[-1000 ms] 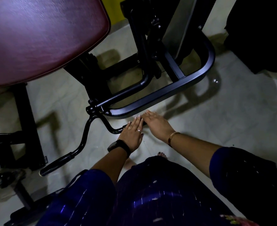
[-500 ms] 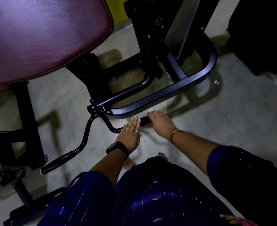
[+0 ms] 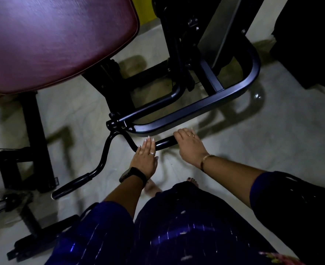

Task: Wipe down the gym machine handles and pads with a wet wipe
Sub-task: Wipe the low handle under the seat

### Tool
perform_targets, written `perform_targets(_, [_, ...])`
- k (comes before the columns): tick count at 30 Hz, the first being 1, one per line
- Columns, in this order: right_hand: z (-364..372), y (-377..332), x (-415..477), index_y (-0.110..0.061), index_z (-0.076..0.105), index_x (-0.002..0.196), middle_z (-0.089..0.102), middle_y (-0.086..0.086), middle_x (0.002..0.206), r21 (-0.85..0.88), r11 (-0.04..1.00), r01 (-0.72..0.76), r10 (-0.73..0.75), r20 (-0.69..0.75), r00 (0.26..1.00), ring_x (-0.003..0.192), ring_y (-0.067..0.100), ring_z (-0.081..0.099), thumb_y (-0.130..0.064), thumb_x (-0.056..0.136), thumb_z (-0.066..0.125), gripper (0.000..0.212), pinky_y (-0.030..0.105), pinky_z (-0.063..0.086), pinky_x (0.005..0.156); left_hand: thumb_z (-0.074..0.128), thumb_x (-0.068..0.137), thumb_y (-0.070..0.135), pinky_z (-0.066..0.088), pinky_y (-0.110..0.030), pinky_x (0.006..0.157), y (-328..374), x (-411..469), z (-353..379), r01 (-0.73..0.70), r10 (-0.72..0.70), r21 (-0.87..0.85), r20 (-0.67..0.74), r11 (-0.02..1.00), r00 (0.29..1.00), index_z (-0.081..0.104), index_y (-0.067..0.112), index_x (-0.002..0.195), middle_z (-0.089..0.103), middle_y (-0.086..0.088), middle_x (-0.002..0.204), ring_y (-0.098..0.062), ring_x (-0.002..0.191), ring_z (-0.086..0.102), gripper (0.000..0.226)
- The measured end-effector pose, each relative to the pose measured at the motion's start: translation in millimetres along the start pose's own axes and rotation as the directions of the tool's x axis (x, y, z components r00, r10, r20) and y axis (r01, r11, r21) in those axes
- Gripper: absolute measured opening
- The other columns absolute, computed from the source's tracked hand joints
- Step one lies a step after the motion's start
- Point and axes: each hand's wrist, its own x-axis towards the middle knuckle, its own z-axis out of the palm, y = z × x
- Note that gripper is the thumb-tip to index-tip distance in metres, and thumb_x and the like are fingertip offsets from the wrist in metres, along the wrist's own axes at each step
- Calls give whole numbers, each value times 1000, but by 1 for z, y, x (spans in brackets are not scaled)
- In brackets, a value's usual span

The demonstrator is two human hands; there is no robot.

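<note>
Pale glossy floor (image 3: 272,150); yellow wall strip (image 3: 147,8) at the top; dark bulky shape (image 3: 310,44) upper right

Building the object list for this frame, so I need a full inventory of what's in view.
seat pad: 1, maroon, upper left
handle bar: 1, black, bent, low at centre, a grip at each end
base frame: 1, black tube, just beyond the handle bar
panel: 1, grey, upright, top centre
support leg: 1, black, below the seat pad
floor: pale tiles
wall strip: yellow, top, right of the seat pad
wet wipe: none visible
foot: 1, bare, dark nails, bottom centre
left hand: fingers straight, flat on the handle bar, watch on wrist
right hand: fingers curled over the handle bar's right grip, bracelet on wrist
</note>
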Motion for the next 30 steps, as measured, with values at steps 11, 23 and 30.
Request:
perform_targets(11, [13, 13, -12, -4, 65, 119, 66, 15, 118, 246, 930, 273, -212, -247, 945, 112, 30, 61, 12, 77, 58, 45, 36, 44, 101, 25, 106, 30, 0, -36, 121, -5, -4, 3, 9, -9, -48, 4, 999, 1000, -9, 7, 154, -9, -13, 163, -25, 151, -7, 63])
perform_targets(23, [36, -86, 5, -11, 56, 85, 63, 11, 86, 773, -450, -447, 177, 568, 804, 72, 17, 61, 10, 91, 45, 25, 22, 51, 61, 27, 106, 27, -1, -35, 120, -5, -1, 5, 19, -22, -149, -19, 989, 1000, -5, 7, 155, -6, -12, 163, -23, 151, -6, 62])
perform_targets(30, [32, -52, 23, 5, 50, 117, 56, 14, 93, 688, -686, -235, 395, 624, 674, 80, 23, 56, 23, 84, 29, 42, 29, 48, 65, 27, 106, 25, 1, -34, 120, -7, -2, 6, 14, -22, -186, -40, 982, 999, 0, 7, 155, -1, -12, 164, -23, 151, -2, 59])
